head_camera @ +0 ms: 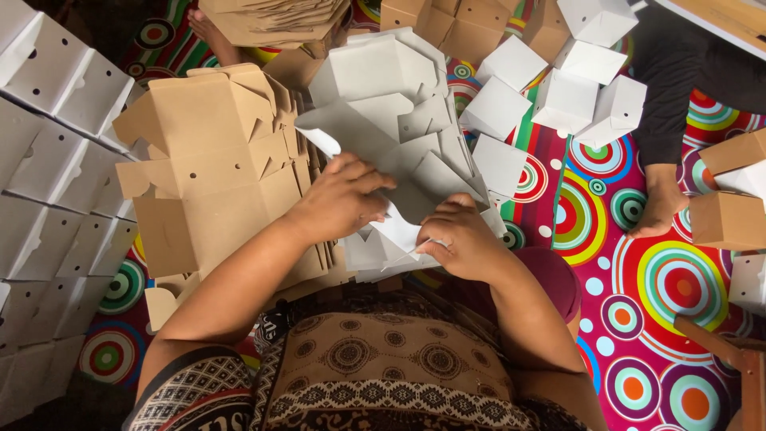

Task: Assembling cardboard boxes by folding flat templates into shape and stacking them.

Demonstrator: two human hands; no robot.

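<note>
The person's left hand (pixel 339 199) and right hand (pixel 459 237) both grip a flat white box blank (pixel 399 152) held over the lap, its cut flaps pointing up and away. The left hand lies palm-down on the blank's near edge with fingers curled over it; the right hand pinches a lower flap, thumb on top, wrist bent inward. Room is tight — a stack of brown cardboard blanks (pixel 207 175) sits just beside the left forearm, touching the white stack (pixel 375 251) under the hands. Rows of white folded boxes (pixel 48 160) line the far left edge. To the right, the bright circle-patterned mat (pixel 638 287) shows bare between assembled white boxes (pixel 566 100) and another person's foot (pixel 658 203) — the only open stretch.
</note>
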